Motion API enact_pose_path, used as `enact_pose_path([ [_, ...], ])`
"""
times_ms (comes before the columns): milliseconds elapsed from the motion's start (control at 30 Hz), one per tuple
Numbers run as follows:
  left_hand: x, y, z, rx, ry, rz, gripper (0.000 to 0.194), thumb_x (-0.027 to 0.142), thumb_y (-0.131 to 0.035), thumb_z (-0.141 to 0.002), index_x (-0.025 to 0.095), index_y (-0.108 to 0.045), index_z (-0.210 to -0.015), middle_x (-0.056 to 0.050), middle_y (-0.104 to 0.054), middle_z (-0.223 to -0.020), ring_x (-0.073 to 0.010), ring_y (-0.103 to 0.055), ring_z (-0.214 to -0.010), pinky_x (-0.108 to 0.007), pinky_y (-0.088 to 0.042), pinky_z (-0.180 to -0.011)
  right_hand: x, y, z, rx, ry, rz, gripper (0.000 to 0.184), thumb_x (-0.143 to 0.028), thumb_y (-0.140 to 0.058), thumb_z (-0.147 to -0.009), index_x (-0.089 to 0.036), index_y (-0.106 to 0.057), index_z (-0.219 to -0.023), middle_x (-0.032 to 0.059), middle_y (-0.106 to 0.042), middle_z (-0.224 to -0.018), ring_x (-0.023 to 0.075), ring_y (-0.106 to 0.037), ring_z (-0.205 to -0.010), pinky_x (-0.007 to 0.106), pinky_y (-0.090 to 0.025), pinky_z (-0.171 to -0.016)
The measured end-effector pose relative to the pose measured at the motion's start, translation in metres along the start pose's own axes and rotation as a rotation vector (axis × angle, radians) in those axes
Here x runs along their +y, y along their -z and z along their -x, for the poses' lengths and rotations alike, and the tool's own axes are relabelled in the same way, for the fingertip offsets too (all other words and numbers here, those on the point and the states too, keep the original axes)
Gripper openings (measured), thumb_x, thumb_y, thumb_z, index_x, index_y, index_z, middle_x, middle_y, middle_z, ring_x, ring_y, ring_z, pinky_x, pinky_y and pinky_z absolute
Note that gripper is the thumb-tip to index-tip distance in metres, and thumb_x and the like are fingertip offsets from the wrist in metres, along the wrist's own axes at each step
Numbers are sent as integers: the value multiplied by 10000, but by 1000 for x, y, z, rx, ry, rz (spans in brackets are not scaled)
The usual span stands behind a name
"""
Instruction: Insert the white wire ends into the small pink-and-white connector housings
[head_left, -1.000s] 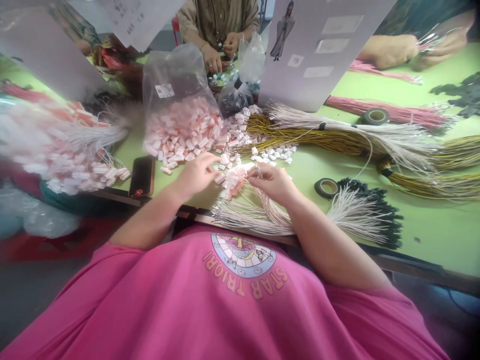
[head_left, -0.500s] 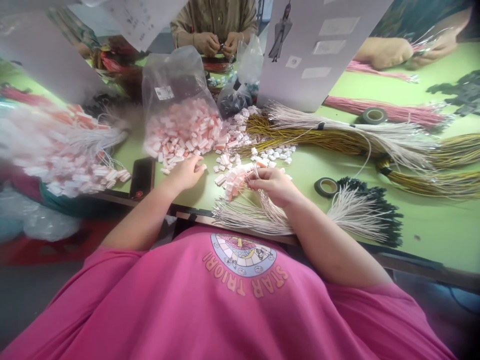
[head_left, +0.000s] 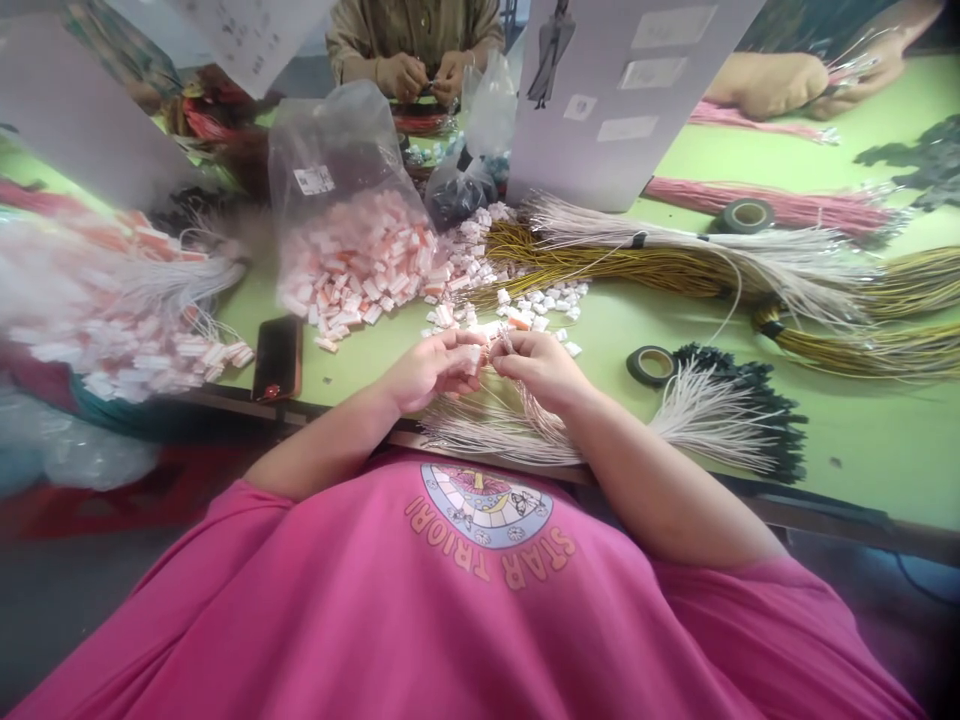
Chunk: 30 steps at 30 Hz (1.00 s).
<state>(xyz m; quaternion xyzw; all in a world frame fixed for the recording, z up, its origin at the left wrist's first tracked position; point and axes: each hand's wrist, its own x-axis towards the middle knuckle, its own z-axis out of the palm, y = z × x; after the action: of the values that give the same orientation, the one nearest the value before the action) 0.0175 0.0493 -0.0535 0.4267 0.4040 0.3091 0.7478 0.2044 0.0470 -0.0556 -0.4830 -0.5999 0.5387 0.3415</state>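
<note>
While Fingertips Meet, Connector Faces Cable

As the head view shows, the left hand (head_left: 426,374) and the right hand (head_left: 544,370) come together just above the near edge of a light-green counter (head_left: 870,420). The left grip is narrow, its thumb and fingers closed on a small white plastic connector (head_left: 473,357). The right grip is pinched on thin white cables (head_left: 541,415) near their tips (whether cable and connector touch, I cannot tell). Below the right hand, more of these strands hang down to the counter's edge.

Just beyond the fingers lie loose white pieces (head_left: 555,300), and behind them, to the left, stands a clear plastic bag (head_left: 337,135) filled with white-and-orange connectors (head_left: 375,250). A dark, flat phone (head_left: 276,355) rests left of the left hand. To the right sit a black roll of tape (head_left: 637,370) and a fanned bundle of white cables with black ends (head_left: 701,412). Farther back, yellow-and-black cables (head_left: 637,267) stretch beside a long white cable bundle (head_left: 705,256). Across the counter, a co-worker's hands (head_left: 424,80) work close together.
</note>
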Motion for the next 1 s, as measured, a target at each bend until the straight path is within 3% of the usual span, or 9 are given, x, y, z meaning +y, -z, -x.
enact_pose_path([
  [133, -8, 2, -2, -27, -101, -106, 379, 303, -676, -790, 172, -521, -1111, 5, -600, -712, -125, -635, -610, -227, -476, -538, -2, 0, 1, -16, 14, 12, 77, -208, -544, -664, -156, -591, -634, -19, -531, -612, 104, -457, -586, 264, -349, -586],
  [267, -11, 4, -3, -31, -106, -119, 397, 365, -684, -777, 139, -554, -1077, -36, -642, -760, -134, -643, -662, -214, -453, -534, -1, -1, 0, -24, 32, 70, 130, -250, -555, -701, -157, -568, -611, -17, -521, -592, 105, -462, -580, 263, -354, -582],
  [500, -11, 3, -2, 6, -91, -146, 385, 372, -700, -756, 143, -580, -1042, -37, -660, -789, -132, -657, -696, -183, -441, -519, -1, -5, 1, 46, 17, 200, 190, -264, -539, -725, -163, -534, -565, -41, -426, -534, 84, -373, -530, 250, -295, -529],
  [633, -11, 2, -2, 42, -90, -207, 360, 357, -683, -771, 142, -585, -1043, -49, -671, -808, -131, -660, -704, -181, -452, -526, -1, -4, 0, 2, 55, 220, 213, -265, -526, -745, -161, -544, -560, -39, -428, -535, 84, -377, -530, 254, -286, -535],
  [800, -15, 1, -2, 102, -194, -411, 319, 291, -667, -776, 130, -622, -1048, -41, -670, -738, -123, -636, -636, -215, -479, -542, -1, -6, 0, 1, 24, 259, 204, -266, -524, -738, -163, -532, -562, -34, -451, -546, 89, -382, -539, 256, -274, -525],
  [900, -17, 0, -2, 115, -300, -516, 274, 254, -661, -769, 128, -651, -1013, -68, -684, -864, -123, -645, -663, -234, -503, -583, 1, -8, 0, 36, 50, 317, 200, -254, -524, -730, -167, -509, -551, -35, -442, -540, 93, -393, -555, 256, -289, -540],
  [1000, -16, -1, 0, 161, -275, -518, 301, 292, -662, -771, 126, -658, -1021, -69, -688, -823, -138, -652, -655, -236, -504, -556, 0, -6, 0, 38, 30, 332, 238, -295, -532, -748, -168, -520, -547, -34, -441, -519, 95, -394, -537, 259, -292, -531],
])
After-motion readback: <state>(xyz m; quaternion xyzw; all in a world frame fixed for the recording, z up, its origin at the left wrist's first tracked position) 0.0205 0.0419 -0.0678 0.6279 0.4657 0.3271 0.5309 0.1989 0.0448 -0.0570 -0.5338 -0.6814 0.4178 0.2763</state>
